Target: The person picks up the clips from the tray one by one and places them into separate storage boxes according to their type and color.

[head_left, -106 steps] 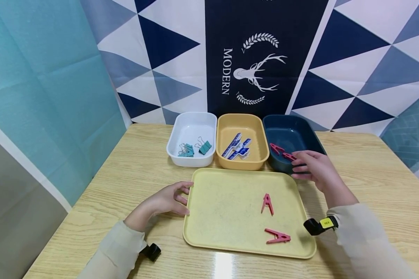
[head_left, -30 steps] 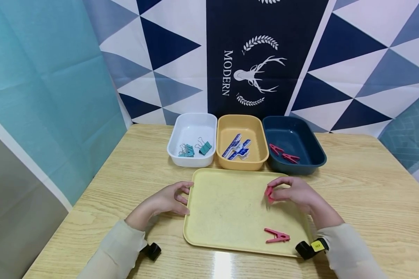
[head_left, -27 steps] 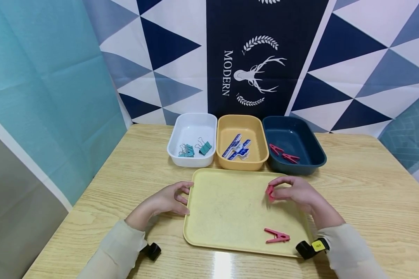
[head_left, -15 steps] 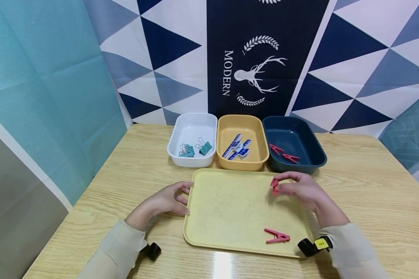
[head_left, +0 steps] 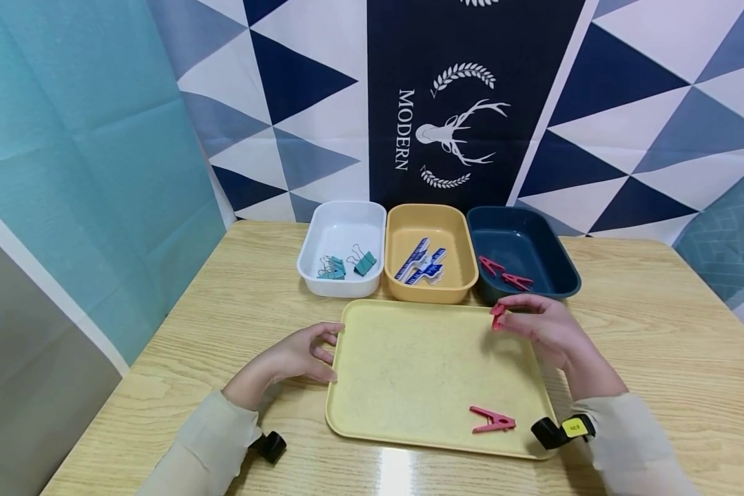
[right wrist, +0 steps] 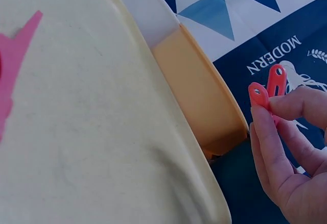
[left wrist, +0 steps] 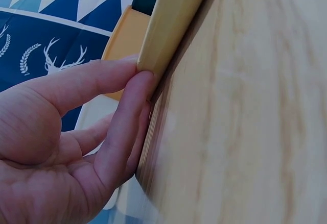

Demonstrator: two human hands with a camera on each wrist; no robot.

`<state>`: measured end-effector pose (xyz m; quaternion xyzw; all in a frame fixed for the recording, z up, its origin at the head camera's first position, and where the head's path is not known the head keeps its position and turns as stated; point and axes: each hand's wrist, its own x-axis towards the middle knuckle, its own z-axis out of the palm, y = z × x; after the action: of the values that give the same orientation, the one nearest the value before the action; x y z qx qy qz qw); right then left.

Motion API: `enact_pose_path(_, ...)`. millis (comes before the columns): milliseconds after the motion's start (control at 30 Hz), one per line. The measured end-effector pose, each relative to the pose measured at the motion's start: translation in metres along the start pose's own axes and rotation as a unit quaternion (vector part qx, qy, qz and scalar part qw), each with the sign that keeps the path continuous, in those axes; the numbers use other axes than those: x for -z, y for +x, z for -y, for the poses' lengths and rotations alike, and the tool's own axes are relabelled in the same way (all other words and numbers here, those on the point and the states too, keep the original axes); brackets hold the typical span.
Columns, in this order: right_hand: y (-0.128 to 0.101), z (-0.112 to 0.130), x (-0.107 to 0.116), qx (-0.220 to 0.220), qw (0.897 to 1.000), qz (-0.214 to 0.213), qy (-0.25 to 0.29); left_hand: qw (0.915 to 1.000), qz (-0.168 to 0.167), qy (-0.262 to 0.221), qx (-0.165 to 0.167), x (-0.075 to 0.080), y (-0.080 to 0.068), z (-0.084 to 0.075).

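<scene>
My right hand (head_left: 548, 331) pinches a red clothespin (head_left: 497, 316) between thumb and index finger, over the far right corner of the yellow tray (head_left: 409, 372). In the right wrist view, the held clothespin's (right wrist: 276, 78) two handle ends stick out past the fingertips. A second red clothespin (head_left: 494, 421) lies on the tray's near right part. At the tray's left edge, my left hand (head_left: 297, 355) rests with thumb and fingertips spread along the rim; the left wrist view has them right against the tray's edge (left wrist: 171, 20). Two more red clothespins (head_left: 516, 281) lie in the dark blue bin (head_left: 561, 275).
Behind the tray three bins stand side by side. The white bin (head_left: 341, 286) contains teal binder clips (head_left: 363, 262); the orange bin (head_left: 430, 293) has blue and white clips (head_left: 424, 265). A patterned cloth (head_left: 310, 110) hangs behind the wooden table (head_left: 273, 275).
The right hand has moved from the dark blue bin to the tray, picked up the farther clothespin, and carried it back toward that bin. My left hand stays put.
</scene>
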<state>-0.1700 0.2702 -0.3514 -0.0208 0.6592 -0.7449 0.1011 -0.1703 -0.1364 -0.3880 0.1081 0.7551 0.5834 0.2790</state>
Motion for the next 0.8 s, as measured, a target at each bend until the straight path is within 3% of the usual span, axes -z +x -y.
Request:
enact_pose_path(267, 0.002, 0.009, 0.005, 0.001, 0.999, -0.046, 0.013, 1.0000, 0.002, -0.006, 0.001, -0.001, 0.000, -0.002)
enact_pose_path(800, 0.007, 0.018, 0.015, 0.005, 0.992, -0.092, 0.088, 1.0000, 0.005, -0.008, -0.003, -0.001, 0.000, 0.000)
